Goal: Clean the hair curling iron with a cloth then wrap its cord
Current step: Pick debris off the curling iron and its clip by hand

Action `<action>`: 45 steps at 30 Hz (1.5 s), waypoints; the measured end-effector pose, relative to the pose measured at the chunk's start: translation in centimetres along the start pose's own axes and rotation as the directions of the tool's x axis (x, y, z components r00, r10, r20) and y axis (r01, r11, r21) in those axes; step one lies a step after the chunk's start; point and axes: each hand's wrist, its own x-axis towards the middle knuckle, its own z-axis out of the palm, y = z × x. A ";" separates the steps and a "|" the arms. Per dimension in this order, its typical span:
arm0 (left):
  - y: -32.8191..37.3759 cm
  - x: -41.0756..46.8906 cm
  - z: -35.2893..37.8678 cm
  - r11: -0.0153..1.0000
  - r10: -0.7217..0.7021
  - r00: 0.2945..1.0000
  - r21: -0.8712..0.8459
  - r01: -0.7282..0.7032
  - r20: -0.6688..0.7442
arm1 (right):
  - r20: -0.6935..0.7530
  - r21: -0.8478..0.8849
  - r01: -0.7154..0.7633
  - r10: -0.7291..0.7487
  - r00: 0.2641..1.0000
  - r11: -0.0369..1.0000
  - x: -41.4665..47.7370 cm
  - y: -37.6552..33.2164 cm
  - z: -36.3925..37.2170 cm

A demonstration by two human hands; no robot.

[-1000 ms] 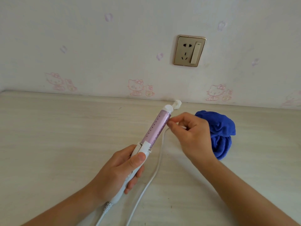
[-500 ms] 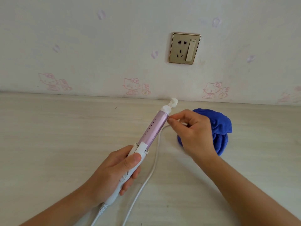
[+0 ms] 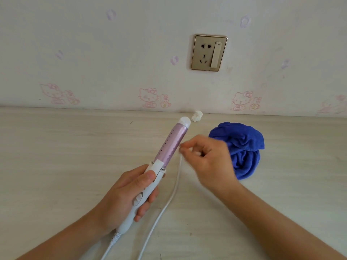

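Gripping curling iron (image 3: 170, 147) handle: left hand (image 3: 124, 196) | right hand (image 3: 208, 162) pinches cord (image 3: 174, 188) | blue cloth (image 3: 244, 147) beside

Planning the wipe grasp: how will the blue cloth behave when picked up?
The blue cloth lies bunched in soft folds, so likely floppy and light. Its fuzzy-looking surface probably grips well; it shouldn't roll or slip.

Counts. Counter (image 3: 65, 156): 1. Curling iron (image 3: 170, 145): 1. Cord (image 3: 174, 188): 1, white. Cloth (image 3: 242, 145): 1, blue. Small white wad (image 3: 197, 115): 1. Hands: 2, left hand (image 3: 127, 196) and right hand (image 3: 208, 158). Wall socket plate (image 3: 202, 53): 1, carrying 1 rocker switch (image 3: 216, 54). Pink cartoon cat prints (image 3: 148, 96) on the wall: 3 clear, a fourth faint at right edge.
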 end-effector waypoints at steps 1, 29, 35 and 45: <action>0.0 -0.1 -0.1 0.999 0.006 1.000 -0.033 -0.007 -0.009 | 0.062 -0.008 0.037 -0.036 0.997 0.999 -0.9 -0.3 0.8; 0.3 0.0 -0.3 0.996 0.008 1.000 -0.093 -0.005 0.022 | 0.125 0.082 -0.073 0.063 0.990 0.994 -1.2 -0.3 0.8; 0.5 0.1 -0.2 0.990 -0.006 1.000 -0.144 0.007 0.008 | 0.138 0.105 -0.086 0.072 0.988 0.991 -1.2 -0.5 1.6; 0.8 -0.2 0.0 0.990 -0.014 1.000 -0.139 0.015 0.010 | 0.158 0.075 -0.013 0.001 0.987 0.997 -2.3 -0.5 1.9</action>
